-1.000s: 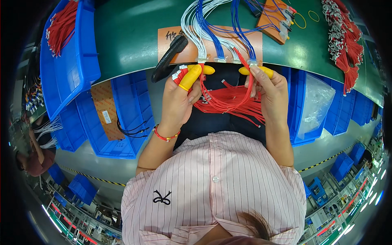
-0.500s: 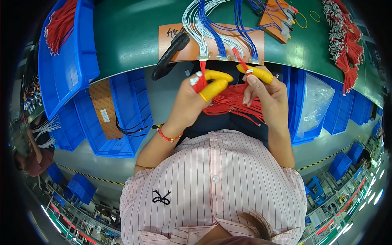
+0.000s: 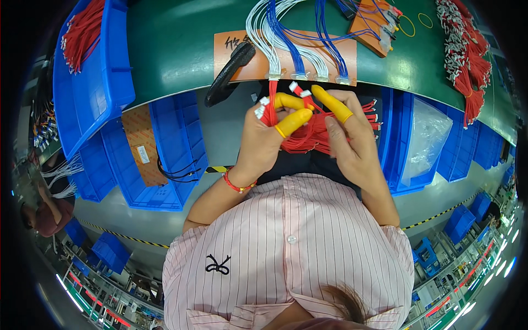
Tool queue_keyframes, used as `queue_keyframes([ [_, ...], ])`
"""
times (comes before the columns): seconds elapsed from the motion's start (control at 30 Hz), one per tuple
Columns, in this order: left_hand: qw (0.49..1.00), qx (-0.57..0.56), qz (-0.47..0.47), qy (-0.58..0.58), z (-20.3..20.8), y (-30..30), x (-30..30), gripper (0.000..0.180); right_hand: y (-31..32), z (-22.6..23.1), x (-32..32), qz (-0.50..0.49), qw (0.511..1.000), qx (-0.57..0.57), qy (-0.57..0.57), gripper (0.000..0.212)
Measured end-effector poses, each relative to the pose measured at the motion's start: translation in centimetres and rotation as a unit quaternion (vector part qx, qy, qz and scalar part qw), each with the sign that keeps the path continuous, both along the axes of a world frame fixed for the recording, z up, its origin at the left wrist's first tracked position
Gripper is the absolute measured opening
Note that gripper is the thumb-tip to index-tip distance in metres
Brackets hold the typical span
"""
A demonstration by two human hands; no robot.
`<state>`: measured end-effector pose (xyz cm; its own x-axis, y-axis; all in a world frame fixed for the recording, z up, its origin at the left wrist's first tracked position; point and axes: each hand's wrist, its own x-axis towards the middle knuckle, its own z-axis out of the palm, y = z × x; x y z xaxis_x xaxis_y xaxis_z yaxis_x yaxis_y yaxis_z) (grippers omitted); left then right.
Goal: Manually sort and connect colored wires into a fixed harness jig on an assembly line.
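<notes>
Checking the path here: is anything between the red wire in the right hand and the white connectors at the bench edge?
Nothing visible. The right hand holds a red wire just below the white connectors; only open space separates them.

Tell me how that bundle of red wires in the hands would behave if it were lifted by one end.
The red wire bundle would probably flop: its thin strands already loop and sag between the left hand and right hand. It looks light for its size. The loose strands, tipped with small white connectors, seem apt to splay and snag.
</notes>
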<state>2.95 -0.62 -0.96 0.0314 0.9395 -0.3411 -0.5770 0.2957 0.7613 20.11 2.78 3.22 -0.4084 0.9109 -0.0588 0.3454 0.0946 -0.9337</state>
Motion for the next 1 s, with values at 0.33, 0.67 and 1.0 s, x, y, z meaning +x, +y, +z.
queue_keyframes([
  [0.33,0.998,-0.037,-0.007,-0.057,0.7,0.4,-0.7,0.014,0.2,-0.2,2.6,-0.027,0.999,-0.036,-0.006,0.025],
  [0.67,0.993,-0.017,-0.11,0.027,0.4,0.4,-0.5,0.016,0.4,-2.3,-0.5,-0.132,0.947,-0.208,0.208,0.02],
  [1.0,0.996,0.005,0.083,-0.043,-0.2,0.4,-2.0,0.028,1.9,-2.3,0.8,-0.227,0.908,-0.255,0.242,0.022],
])
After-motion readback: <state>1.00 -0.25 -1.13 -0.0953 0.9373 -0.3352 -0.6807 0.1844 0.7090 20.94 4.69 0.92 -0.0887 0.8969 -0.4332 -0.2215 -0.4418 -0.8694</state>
